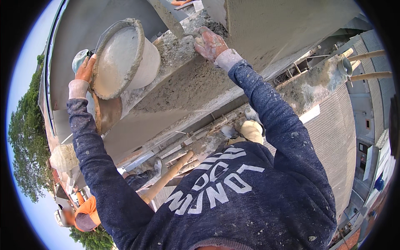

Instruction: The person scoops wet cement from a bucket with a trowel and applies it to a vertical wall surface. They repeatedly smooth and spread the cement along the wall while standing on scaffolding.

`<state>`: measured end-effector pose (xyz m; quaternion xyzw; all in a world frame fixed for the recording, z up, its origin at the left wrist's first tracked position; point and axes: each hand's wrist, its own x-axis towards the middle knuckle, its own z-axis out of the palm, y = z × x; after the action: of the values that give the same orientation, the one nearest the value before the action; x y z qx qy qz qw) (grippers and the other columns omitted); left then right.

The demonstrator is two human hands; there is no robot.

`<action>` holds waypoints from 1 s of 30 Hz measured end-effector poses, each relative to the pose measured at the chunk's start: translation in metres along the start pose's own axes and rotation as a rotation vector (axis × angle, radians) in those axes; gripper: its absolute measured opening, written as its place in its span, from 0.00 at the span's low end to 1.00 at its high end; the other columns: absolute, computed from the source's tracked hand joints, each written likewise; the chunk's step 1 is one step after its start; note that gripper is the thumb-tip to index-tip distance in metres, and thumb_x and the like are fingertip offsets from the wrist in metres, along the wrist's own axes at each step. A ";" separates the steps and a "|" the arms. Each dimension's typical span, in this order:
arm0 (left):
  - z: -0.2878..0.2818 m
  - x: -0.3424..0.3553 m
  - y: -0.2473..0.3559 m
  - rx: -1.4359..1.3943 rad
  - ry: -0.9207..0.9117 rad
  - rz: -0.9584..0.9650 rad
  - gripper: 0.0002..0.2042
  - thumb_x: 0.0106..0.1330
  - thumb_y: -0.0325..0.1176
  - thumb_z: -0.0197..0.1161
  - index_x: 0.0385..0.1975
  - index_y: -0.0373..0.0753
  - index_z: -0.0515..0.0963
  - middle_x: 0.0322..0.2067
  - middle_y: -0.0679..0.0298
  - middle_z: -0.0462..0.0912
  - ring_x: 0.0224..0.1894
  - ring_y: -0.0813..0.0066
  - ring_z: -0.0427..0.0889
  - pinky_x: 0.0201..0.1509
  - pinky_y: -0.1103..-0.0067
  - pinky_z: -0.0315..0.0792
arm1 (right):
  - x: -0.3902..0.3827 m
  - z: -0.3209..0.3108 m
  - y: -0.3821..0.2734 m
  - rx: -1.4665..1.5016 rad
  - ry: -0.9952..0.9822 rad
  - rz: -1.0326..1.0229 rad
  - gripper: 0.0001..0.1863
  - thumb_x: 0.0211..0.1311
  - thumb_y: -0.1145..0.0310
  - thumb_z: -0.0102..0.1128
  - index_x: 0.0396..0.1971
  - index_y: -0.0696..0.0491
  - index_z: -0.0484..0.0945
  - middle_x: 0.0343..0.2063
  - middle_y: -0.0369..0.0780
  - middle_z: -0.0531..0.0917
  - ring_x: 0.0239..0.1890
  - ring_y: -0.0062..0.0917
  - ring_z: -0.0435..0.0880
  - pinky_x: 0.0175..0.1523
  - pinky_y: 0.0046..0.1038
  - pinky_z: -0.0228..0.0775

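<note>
My left hand (85,70) is at the left side of a mortar-crusted bucket (145,62), its fingers against the rim. Pale, watery grey liquid or slurry shows inside the bucket, which stands on a rough cement ledge (166,62). Just beyond my left fingertips is a small rounded pale-teal thing with a dark part (80,59); its kind is unclear. My right hand (210,43), smeared with cement, is closed round the handle of a trowel (168,18). The trowel's grey-coated blade points up and left, over the ledge.
Smooth grey plaster (266,29) covers the wall at upper right. Below the ledge run scaffold planks (183,152) and a wooden pole (171,175). A second bucket (345,66) hangs by poles at right, above corrugated roofs (329,146). Another person in orange (88,212) is at lower left.
</note>
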<state>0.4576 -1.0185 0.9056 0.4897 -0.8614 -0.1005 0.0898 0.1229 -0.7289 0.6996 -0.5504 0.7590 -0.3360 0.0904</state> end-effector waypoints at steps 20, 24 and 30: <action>-0.074 -0.085 0.083 -0.840 0.047 0.227 0.16 0.69 0.46 0.54 0.29 0.39 0.73 0.21 0.70 0.67 0.23 0.83 0.61 0.29 0.83 0.57 | -0.001 0.002 0.002 -0.049 -0.179 -0.032 0.31 0.66 0.48 0.40 0.63 0.50 0.58 0.63 0.42 0.63 0.68 0.33 0.57 0.70 0.36 0.46; -0.066 -0.127 0.107 -0.730 0.036 0.192 0.14 0.70 0.43 0.53 0.29 0.39 0.73 0.22 0.72 0.66 0.25 0.85 0.59 0.31 0.85 0.53 | -0.004 -0.004 -0.002 -0.309 -0.219 -0.168 0.29 0.65 0.49 0.42 0.61 0.51 0.61 0.63 0.43 0.62 0.68 0.34 0.55 0.71 0.35 0.44; -0.048 -0.150 0.132 -0.727 0.169 0.122 0.10 0.66 0.38 0.59 0.27 0.40 0.73 0.23 0.75 0.67 0.26 0.88 0.60 0.31 0.88 0.53 | -0.001 0.007 0.001 -0.136 0.112 -0.280 0.29 0.63 0.54 0.48 0.56 0.60 0.65 0.60 0.49 0.66 0.65 0.40 0.59 0.71 0.35 0.46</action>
<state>0.4367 -0.8274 0.9774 0.3801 -0.7866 -0.3536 0.3343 0.1259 -0.7310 0.6936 -0.6358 0.6998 -0.3234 -0.0372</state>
